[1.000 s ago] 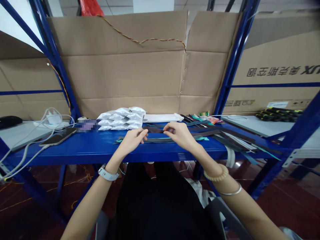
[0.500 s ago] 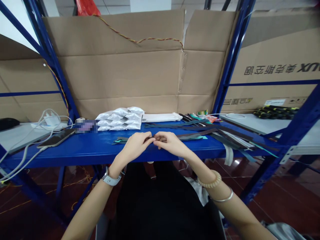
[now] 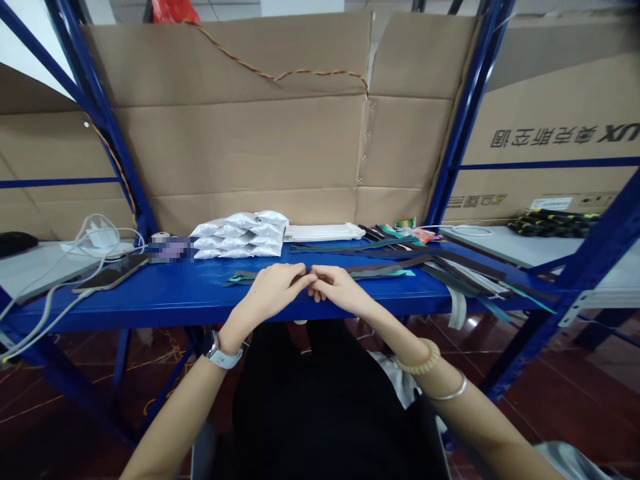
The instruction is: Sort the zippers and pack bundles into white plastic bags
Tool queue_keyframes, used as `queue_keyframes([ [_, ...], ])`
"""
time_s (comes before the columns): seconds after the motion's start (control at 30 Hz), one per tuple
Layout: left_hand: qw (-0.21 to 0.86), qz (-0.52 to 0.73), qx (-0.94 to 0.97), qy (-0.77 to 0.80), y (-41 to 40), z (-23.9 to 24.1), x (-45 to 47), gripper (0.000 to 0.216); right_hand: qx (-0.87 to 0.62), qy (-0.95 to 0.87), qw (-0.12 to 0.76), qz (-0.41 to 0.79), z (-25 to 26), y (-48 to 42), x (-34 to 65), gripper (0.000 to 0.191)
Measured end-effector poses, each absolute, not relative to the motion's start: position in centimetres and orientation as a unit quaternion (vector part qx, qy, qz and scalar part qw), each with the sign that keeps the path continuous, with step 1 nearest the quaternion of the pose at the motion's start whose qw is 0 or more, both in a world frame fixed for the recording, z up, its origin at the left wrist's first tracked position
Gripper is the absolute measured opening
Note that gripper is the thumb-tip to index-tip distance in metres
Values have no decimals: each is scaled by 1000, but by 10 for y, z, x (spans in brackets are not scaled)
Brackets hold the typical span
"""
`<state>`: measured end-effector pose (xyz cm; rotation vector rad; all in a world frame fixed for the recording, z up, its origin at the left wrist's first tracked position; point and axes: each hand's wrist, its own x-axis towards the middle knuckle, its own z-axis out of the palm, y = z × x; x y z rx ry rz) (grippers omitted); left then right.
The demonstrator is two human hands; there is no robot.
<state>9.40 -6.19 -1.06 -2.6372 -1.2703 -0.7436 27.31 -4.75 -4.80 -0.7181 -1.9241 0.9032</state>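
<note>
Right now, the left hand [image 3: 270, 291] and the right hand [image 3: 337, 290] meet above a blue steel shelf [image 3: 150, 307], fingers curled inward and pinching a dark zipper strip [image 3: 380, 271] from 2 sides. The strip lies flat along the shelf's front half, its teal-tipped ends reaching out past both hands. To the right, a loose pile of similar strips [image 3: 465, 277] spills over the front edge, with 1 pale strip [image 3: 457, 308] hanging down. Behind the hands sit stacked white foil sachets [image 3: 235, 235], and a phone [image 3: 110, 273] lies at far left beside a white cable [image 3: 65, 293].

The thin strip could slip from a light pinch. A sharp tug might also drag neighbouring strips, and the overhanging ones could slide to the floor.
</note>
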Motion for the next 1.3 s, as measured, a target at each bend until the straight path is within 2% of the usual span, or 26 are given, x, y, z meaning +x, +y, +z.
queue_keyframes([
  [0.17, 132, -250, -846, -451, -64, -11, 98, 43, -326, -782, 439, 299, -43, -54, 271, 16],
  [0.43, 164, -277, -804, -501, -65, -4, 89, 47, -378, -793, 470, 83, -33, -57, 283, 26],
  [0.63, 198, -331, -732, -562, -46, 14, 37, 50, -444, -759, 473, -51, -26, -34, 321, 24],
  [0.87, 222, -343, -658, -633, -30, 22, -31, 52, -564, -687, 422, -177, -22, -15, 380, 25],
  [1.0, 223, -333, -631, -665, -22, 17, -48, 50, -591, -655, 429, -195, -26, -6, 400, 23],
  [1.1, 216, -306, -638, -673, -15, 10, -48, 46, -603, -656, 420, -171, -26, -5, 403, 28],
  [1.2, 205, -294, -662, -659, -12, 4, -42, 37, -576, -692, 426, -93, -25, -9, 400, 32],
  [1.3, 248, -312, -678, -618, -13, 1, -29, 30, -531, -721, 444, 10, -23, -13, 390, 38],
])
